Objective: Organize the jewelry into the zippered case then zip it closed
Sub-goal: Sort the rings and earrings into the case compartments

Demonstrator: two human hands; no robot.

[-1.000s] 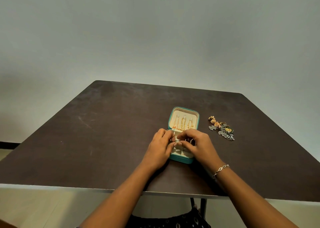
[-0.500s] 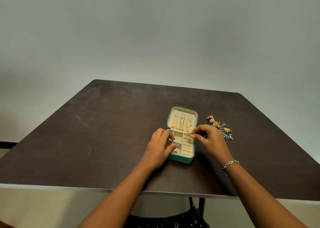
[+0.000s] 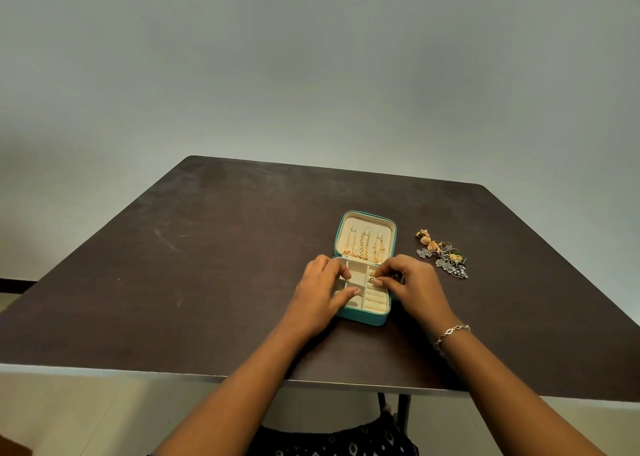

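A teal zippered case [image 3: 363,318] lies open on the dark table [image 3: 207,265], cream inside. Three gold chains [image 3: 363,246] hang in its raised lid. My left hand [image 3: 320,294] rests on the tray's left side, thumb and fingers over the compartments. My right hand [image 3: 412,287] pinches a small gold piece [image 3: 373,280] at the top of the ring-roll section on the tray's right. A pile of loose jewelry [image 3: 441,253], gold and silver pieces, lies on the table to the right of the case.
The table's near edge [image 3: 207,374] runs just below my forearms. A silver bracelet [image 3: 450,334] sits on my right wrist. A plain grey wall stands behind the table.
My right hand moved from the tray's middle to its right side and now presses a small gold piece at the ring rolls. My left hand stayed on the tray's left side.
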